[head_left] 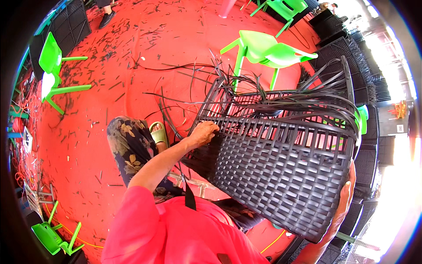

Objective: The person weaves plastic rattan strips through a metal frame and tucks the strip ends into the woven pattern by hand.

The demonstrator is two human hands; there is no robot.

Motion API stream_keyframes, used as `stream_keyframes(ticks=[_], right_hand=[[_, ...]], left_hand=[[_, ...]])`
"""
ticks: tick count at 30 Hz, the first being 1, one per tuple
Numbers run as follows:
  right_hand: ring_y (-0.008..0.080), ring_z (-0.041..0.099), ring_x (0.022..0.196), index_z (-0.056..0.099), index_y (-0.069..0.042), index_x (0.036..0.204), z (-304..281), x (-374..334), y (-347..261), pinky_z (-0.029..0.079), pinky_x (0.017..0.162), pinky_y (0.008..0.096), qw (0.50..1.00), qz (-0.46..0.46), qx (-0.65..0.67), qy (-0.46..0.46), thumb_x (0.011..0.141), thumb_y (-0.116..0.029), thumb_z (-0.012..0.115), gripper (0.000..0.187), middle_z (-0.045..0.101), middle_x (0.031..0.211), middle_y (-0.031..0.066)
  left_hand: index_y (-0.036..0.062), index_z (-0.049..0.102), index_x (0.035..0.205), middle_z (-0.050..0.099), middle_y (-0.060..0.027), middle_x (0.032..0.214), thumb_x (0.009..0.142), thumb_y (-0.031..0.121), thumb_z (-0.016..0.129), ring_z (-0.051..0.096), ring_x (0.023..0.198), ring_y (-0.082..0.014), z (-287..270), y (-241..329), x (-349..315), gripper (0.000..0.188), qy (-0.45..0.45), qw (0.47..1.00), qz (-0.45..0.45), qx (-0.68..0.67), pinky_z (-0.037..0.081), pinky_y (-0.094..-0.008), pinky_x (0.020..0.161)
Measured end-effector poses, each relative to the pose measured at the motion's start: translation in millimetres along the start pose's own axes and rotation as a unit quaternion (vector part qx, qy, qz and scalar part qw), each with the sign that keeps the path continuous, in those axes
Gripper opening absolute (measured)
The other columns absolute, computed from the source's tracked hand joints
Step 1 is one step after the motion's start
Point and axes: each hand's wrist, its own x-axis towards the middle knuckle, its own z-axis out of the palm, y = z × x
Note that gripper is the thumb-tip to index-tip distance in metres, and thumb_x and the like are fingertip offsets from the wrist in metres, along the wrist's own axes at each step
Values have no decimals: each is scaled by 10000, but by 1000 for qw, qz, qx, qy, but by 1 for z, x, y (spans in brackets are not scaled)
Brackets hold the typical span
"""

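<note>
A large black woven wicker frame [281, 167] lies tilted across my lap, its lower part tightly woven and its upper part open ribs. Loose black strips [303, 103] spill over its far edge. My left hand [203, 133] rests on the frame's left side at the edge of the weave, fingers curled over the strands. My right hand [345, 198] grips the frame's right edge from behind, only the fingers showing.
A red floor [110, 110] littered with black strip offcuts surrounds me. Green plastic chairs stand ahead [263, 48], at the left [52, 66] and at the lower left [52, 237]. Finished black woven panels [369, 88] are stacked at the right.
</note>
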Motion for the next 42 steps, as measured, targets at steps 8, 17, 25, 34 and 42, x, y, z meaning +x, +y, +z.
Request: stream_keyframes(ticks=[8, 17, 25, 34, 42], right_hand=[[216, 412, 1182, 296, 27, 1344, 6, 0, -18, 317, 993, 346, 999, -26, 2, -22, 843, -457, 480, 721, 371, 1328, 145], [248, 292, 1297, 325, 0, 1345, -42, 23, -20, 203, 1058, 371, 952, -100, -228, -177, 787, -73, 437, 574, 368, 1362, 154], [337, 376, 1228, 395, 11, 1284, -15, 21, -20, 283, 1014, 410, 898, -276, -324, -115, 850, -291, 555, 553, 418, 1306, 189], [312, 494, 1028, 558, -27, 1101, -10, 37, 8, 386, 880, 384, 897, -334, -282, -67, 844, -157, 569, 288, 527, 1105, 139], [310, 483, 1033, 553, -21, 1100, 27, 29, -6, 363, 883, 390, 904, -349, -242, -51, 843, -173, 567, 298, 512, 1134, 129]], left_hand=[[80, 465, 926, 551, -83, 860, 751, 95, 550, 564, 821, -289, -1, 11, 12, 194, -29, 987, 88, 128, 403, -397, 744], [91, 475, 874, 556, -62, 641, 804, 155, 479, 586, 558, -216, -9, 18, 1, 96, -6, 923, 90, 374, 467, -373, 482], [83, 494, 867, 655, -108, 687, 865, 168, 389, 654, 580, -227, 21, -15, -10, 135, -78, 905, -41, 415, 489, -358, 438], [65, 517, 893, 636, -115, 735, 856, 171, 424, 639, 659, -280, -24, -26, -27, 146, -116, 898, -89, 416, 492, -396, 548], [16, 577, 1024, 571, -46, 923, 933, 236, 442, 544, 826, -130, -189, 160, 25, 273, 218, 917, -40, -331, 440, -275, 665]])
